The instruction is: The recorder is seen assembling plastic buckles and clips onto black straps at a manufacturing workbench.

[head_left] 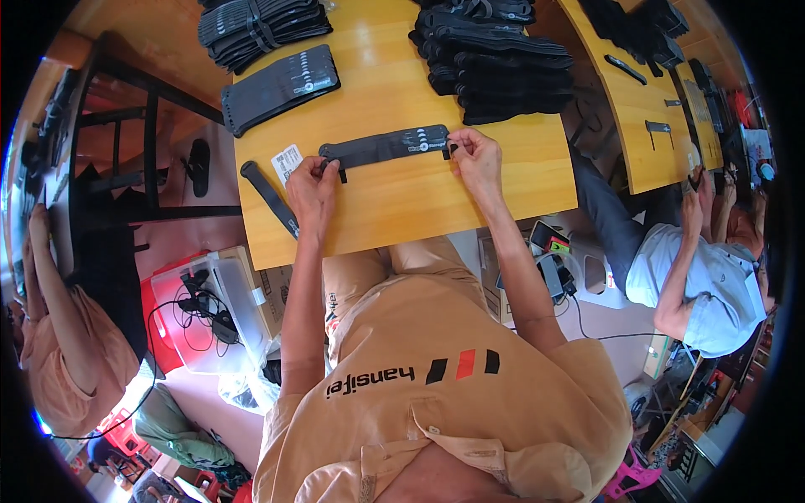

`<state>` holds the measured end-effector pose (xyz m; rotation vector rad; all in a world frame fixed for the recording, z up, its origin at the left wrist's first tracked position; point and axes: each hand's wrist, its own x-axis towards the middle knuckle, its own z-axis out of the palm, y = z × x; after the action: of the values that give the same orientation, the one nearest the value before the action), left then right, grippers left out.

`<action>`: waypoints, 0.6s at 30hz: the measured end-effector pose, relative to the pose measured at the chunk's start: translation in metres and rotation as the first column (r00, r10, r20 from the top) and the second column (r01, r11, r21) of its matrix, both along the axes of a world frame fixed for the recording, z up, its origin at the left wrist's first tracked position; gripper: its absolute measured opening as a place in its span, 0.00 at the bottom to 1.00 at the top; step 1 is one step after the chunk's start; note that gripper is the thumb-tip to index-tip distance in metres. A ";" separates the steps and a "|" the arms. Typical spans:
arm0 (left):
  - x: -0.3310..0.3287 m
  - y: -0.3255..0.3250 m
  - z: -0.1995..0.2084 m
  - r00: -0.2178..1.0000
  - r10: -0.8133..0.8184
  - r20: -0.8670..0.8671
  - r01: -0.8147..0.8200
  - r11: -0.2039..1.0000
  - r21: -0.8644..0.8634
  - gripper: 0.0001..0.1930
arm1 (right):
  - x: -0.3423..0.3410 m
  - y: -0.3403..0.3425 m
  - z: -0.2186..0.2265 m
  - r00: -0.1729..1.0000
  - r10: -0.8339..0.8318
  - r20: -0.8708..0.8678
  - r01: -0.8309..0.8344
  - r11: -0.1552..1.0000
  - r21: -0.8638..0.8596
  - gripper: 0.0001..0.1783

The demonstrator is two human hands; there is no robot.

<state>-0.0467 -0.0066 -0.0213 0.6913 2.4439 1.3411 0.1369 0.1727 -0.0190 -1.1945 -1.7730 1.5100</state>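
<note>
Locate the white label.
In the head view, the white label lies on the left of the table, beside the left hand and near the narrow strap.

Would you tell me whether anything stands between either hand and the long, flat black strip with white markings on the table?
Nothing visible does: the left hand pinches the left end of the black strip, the right hand its right end. The narrow black strap and white label lie off to the left.
</note>
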 end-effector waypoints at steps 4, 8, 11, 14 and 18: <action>0.000 0.000 0.000 1.000 0.006 0.001 -0.006 1.000 -0.015 0.12 | 0.000 0.000 -0.004 1.000 -0.014 0.011 0.014 1.000 0.027 0.06; 0.000 0.001 0.002 1.000 0.017 0.000 -0.017 0.999 -0.033 0.12 | -0.002 -0.001 -0.006 0.998 -0.054 -0.038 0.057 0.996 0.067 0.05; 0.000 0.000 0.002 1.000 0.016 -0.008 -0.017 0.999 -0.034 0.12 | -0.002 -0.001 -0.005 0.998 -0.059 -0.022 0.060 0.996 0.073 0.05; 0.000 0.001 0.005 1.000 0.013 -0.009 -0.013 0.999 -0.047 0.12 | -0.002 -0.002 -0.007 0.998 -0.067 -0.023 0.069 0.993 0.093 0.05; 0.000 0.002 0.005 1.000 0.015 0.004 -0.015 1.000 -0.027 0.13 | -0.002 -0.001 -0.008 0.997 -0.068 -0.032 0.072 0.986 0.151 0.05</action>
<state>-0.0466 -0.0051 -0.0164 0.6642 2.4639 1.3106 0.1349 0.1713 -0.0270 -1.1429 -1.7756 1.3197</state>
